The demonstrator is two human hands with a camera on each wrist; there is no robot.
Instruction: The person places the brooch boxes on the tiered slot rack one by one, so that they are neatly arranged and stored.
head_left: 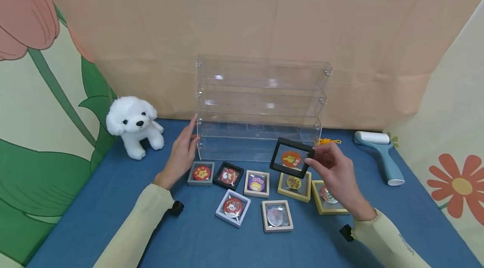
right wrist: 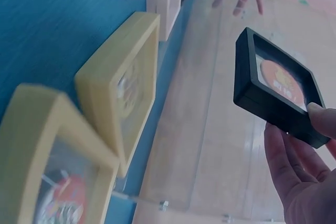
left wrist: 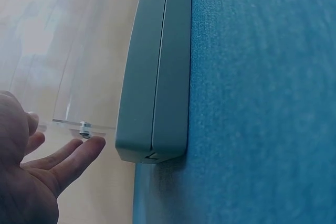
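Observation:
My right hand [head_left: 334, 171] pinches a black display frame [right wrist: 273, 85] by its right edge, thumb on the front and fingers behind. Inside the frame is a round orange badge [head_left: 291, 159] with a yellow thumbs-up. It is held raised in front of the clear acrylic tiered shelf [head_left: 261, 148], overlapping its lower right part in the head view. My left hand [head_left: 182, 152] has its fingers extended, the fingertips at the shelf's left side. In the left wrist view, those fingers [left wrist: 79, 161] are by a metal screw on the shelf's edge, and a grey frame [left wrist: 152, 77] stands close by.
Several framed badges lie before the shelf, among them a black one [head_left: 228, 175], a white one [head_left: 232, 208] and a yellow one [head_left: 295, 186]. A white plush dog [head_left: 132, 127] sits at left. At right lies a blue-handled lint roller [head_left: 387, 156], with yellow cord [head_left: 329, 141] near the shelf.

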